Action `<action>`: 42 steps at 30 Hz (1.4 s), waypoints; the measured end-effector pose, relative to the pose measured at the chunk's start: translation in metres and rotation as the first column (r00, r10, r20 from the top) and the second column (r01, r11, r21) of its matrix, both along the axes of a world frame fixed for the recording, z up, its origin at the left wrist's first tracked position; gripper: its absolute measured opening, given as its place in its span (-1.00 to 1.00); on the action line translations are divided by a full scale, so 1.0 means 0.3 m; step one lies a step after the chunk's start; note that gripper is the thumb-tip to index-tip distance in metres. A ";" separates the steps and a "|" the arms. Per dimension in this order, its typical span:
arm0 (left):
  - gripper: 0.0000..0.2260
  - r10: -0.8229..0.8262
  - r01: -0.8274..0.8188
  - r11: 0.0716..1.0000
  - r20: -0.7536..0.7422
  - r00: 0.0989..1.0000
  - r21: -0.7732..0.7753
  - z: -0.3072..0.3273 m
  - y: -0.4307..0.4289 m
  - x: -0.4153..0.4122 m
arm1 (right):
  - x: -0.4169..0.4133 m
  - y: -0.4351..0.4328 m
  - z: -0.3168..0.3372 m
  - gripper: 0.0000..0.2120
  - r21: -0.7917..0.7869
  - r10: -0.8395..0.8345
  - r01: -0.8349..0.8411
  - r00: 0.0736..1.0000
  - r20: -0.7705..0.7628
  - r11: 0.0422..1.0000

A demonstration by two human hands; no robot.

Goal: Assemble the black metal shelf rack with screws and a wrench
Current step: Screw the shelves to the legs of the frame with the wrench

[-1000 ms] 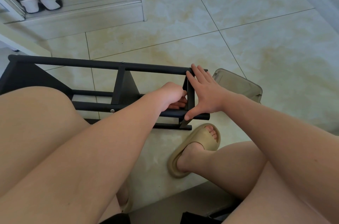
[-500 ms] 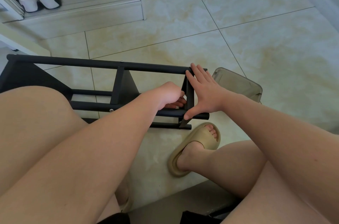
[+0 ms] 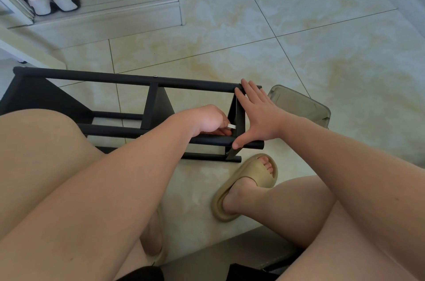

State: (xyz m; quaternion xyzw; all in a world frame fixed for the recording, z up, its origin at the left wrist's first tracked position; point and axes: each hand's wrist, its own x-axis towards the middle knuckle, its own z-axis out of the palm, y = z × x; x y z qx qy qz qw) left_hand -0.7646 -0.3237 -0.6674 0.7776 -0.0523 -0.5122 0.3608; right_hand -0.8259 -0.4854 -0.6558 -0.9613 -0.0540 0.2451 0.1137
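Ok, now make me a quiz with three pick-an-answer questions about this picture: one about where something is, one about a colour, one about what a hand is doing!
1. Where is the right hand? A flat against the end panel of the black rack; B up in the air; C behind the person's back.
2. What colour is the slipper? A red; B beige; C blue.
3. What is the left hand doing? A lying flat and open; B waving; C curled round a small silvery tool.
Answers: 1 A, its straight fingers lie along the panel. 2 B, it looks sandy beige. 3 C, the tool's tip pokes out from its curled fingers.
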 end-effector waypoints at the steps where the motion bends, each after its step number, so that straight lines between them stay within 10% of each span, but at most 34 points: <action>1: -0.80 -0.030 0.030 1.000 0.013 0.999 -0.001 -0.001 0.004 0.001 | 0.000 0.000 -0.002 0.43 0.000 0.001 -0.001 1.000 0.001 1.000; 20: -0.81 -0.478 0.395 0.856 0.218 0.851 0.334 0.019 0.008 -0.004 | 0.003 -0.007 -0.009 0.42 0.006 0.010 -0.009 1.000 -0.017 1.000; 24: -0.83 -0.534 0.351 0.768 0.234 0.812 0.536 0.109 -0.008 0.019 | 0.035 -0.023 0.043 0.18 0.139 -0.098 0.099 0.995 -0.018 0.985; 31: -0.86 -0.401 0.143 0.898 0.641 0.655 0.415 0.212 -0.027 0.228 | 0.198 -0.034 0.107 0.01 0.019 -0.102 0.105 0.989 -0.104 0.994; 42: -0.70 -0.508 0.419 0.844 0.247 0.825 0.336 0.046 0.142 0.516 | 0.468 -0.002 0.016 -0.54 -0.194 0.072 -0.143 0.940 -0.335 0.971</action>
